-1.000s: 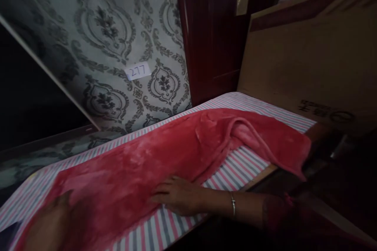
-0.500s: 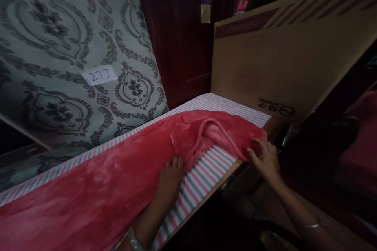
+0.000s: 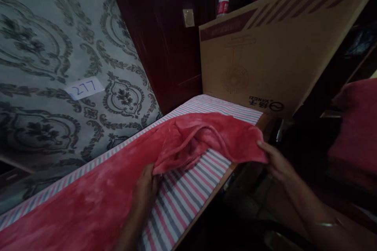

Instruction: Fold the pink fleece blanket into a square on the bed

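I see the left hand [image 3: 145, 186] pinching an edge of the red cloth [image 3: 97, 188] on the striped cover [image 3: 184, 200], the right hand [image 3: 276, 160] its end corner, seemingly spreading bunched folds, which needs an even pull.

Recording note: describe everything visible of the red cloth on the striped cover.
The red cloth looks soft and plush, its red mottled with paler pink patches. It lies lengthwise over the striped cover, running out of view at lower left. That stretch is fairly flat; toward the far end it bunches into folds around a raised, curved edge. The left hand grips its near edge, and the right hand holds its far end, which extends past the wooden edge.
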The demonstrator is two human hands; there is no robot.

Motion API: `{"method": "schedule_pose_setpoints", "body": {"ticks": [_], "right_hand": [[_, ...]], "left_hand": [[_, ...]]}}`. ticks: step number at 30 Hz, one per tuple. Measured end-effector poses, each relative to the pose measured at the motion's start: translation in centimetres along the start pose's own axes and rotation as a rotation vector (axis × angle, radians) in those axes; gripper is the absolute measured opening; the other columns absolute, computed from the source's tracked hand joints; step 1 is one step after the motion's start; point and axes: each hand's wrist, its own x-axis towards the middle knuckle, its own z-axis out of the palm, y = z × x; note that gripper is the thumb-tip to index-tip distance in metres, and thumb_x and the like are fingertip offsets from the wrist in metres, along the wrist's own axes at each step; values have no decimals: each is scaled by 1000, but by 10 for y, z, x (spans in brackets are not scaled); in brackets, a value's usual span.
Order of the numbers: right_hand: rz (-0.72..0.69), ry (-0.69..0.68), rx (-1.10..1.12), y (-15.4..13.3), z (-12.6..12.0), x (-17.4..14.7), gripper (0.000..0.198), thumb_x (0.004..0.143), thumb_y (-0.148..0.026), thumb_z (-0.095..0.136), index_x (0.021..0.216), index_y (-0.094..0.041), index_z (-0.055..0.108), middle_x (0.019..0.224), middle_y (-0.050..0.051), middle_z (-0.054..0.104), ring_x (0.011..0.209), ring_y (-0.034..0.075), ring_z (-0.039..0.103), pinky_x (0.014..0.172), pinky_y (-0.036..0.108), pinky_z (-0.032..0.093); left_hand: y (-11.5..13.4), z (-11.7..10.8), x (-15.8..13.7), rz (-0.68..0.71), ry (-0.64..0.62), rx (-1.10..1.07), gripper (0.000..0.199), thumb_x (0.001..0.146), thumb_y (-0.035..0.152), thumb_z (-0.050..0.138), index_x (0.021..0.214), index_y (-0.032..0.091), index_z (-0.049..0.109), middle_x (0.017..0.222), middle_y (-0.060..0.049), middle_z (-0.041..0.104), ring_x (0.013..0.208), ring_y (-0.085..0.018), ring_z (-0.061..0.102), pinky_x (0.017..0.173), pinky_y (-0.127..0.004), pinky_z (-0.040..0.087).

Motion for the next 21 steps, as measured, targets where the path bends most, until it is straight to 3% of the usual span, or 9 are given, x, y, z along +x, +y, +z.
{"method": "schedule_pose_setpoints", "body": {"ticks": [3, 6, 10, 13, 16, 21], "right_hand": [[-141, -49, 229, -57, 38, 31, 20, 75, -33, 76, 91, -22, 69, 84, 2, 74, 74, 19, 71, 70, 31, 63], [-202, -78, 475, -111, 106, 74, 0, 88, -22, 62, 88, -22, 62, 83, -1, 72, 81, 14, 70, 79, 30, 62], [-102, -156, 435, -161, 214, 117, 11, 92, -17, 57, 82, -22, 55, 72, -4, 65, 76, 15, 66, 81, 40, 63], [-306, -368, 503, -185, 265, 129, 8, 93, -22, 60, 86, -23, 58, 81, -4, 67, 85, 14, 67, 87, 39, 60], [-400, -382, 537, -190, 268, 130, 4, 94, -23, 58, 90, -22, 60, 85, -3, 68, 89, 14, 66, 90, 40, 59], [-173, -131, 400, -161, 231, 117, 15, 94, -14, 51, 80, -21, 52, 70, -5, 61, 70, 10, 61, 77, 32, 61]], "left_hand": [[-12, -11, 6, -37, 156, -15, 29, 86, 34, 45, 103, 20, 65, 94, -8, 73, 84, -25, 69, 72, -34, 53], [-30, -15, 12, -117, 299, 2, 31, 81, 29, 44, 102, 20, 65, 94, -8, 74, 85, -26, 69, 72, -34, 52], [-49, -9, 12, -209, 408, -14, 28, 80, 31, 46, 99, 21, 64, 84, -5, 72, 78, -25, 68, 68, -33, 51], [-49, -9, 7, -273, 471, -76, 26, 83, 35, 45, 98, 22, 62, 80, -3, 70, 73, -23, 67, 68, -32, 52], [-47, -12, 5, -357, 513, -95, 23, 84, 37, 45, 89, 22, 62, 71, -2, 67, 64, -22, 63, 60, -31, 50], [-75, -6, 9, -432, 504, -185, 24, 81, 40, 47, 84, 22, 63, 75, -6, 70, 70, -25, 66, 58, -32, 51]]}}
